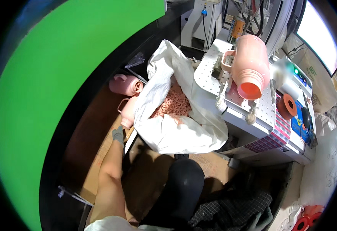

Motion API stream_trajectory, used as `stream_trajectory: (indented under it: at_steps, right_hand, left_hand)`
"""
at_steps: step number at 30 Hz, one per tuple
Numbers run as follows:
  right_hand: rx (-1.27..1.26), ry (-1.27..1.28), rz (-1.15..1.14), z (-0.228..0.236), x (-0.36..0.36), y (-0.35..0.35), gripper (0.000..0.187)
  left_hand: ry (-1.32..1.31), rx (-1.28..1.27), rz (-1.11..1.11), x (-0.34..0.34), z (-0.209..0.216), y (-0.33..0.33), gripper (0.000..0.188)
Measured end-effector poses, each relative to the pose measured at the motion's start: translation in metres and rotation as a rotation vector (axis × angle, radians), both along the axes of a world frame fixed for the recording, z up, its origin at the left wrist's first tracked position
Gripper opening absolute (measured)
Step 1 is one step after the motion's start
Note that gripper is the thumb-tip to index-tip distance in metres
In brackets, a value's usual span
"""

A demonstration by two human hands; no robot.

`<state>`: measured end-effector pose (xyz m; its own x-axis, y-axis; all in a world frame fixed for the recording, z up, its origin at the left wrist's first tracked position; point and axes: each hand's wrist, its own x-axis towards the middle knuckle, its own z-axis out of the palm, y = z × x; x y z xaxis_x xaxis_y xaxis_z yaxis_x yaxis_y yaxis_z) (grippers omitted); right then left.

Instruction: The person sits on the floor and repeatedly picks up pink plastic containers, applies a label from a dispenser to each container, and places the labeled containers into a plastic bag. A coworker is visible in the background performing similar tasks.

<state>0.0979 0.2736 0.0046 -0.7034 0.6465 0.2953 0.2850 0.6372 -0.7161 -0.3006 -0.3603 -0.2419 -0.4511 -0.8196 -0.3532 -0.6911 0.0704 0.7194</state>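
My left hand (118,134), in a grey glove, reaches down to the left and closes at the neck of a pink plastic jug body (128,111). Its fingers are partly hidden there. That jug lies tilted, mouth toward me and handle on its left side. Beyond it, a second pink jug body (124,85) rests on its side, with its opening facing right. A third, larger-looking pink jug body (250,63) lies on a perforated white platform (210,77), its threaded mouth toward me. My right hand is out of view.
A white sack (176,136) holding pink shavings (176,102) stands between the jugs and the platform. A brown tape roll (287,106) lies at the right by a lit screen (318,36). A green panel (60,77) curves along the left. Cardboard (210,163) covers the floor.
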Motion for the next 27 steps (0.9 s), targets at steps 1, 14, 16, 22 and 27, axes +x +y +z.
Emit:
stream_trajectory:
  at_steps: [1,14,16,22,27]
  right_hand:
    - [0.024,-0.009,-0.011,-0.003,0.003,0.002,0.045]
    - [-0.005,0.02,-0.026,-0.006,0.006,0.005,0.046]
    - [-0.021,0.044,-0.002,-0.001,0.0,0.0,0.048]
    - [0.091,0.007,0.255,0.028,-0.01,-0.042,0.045]
    - [0.35,0.23,0.706,0.091,-0.051,-0.105,0.067]
  left_hand:
    - [-0.017,0.064,-0.029,-0.011,-0.01,-0.005,0.049]
    - [0.61,0.005,0.171,-0.023,0.043,0.053,0.04]
    - [0.836,-0.006,0.147,0.053,0.091,0.036,0.05]
    - [0.939,-0.327,-0.121,0.262,0.276,0.175,0.036]
    - [0.769,-0.77,-1.32,0.301,0.353,0.268,0.033]
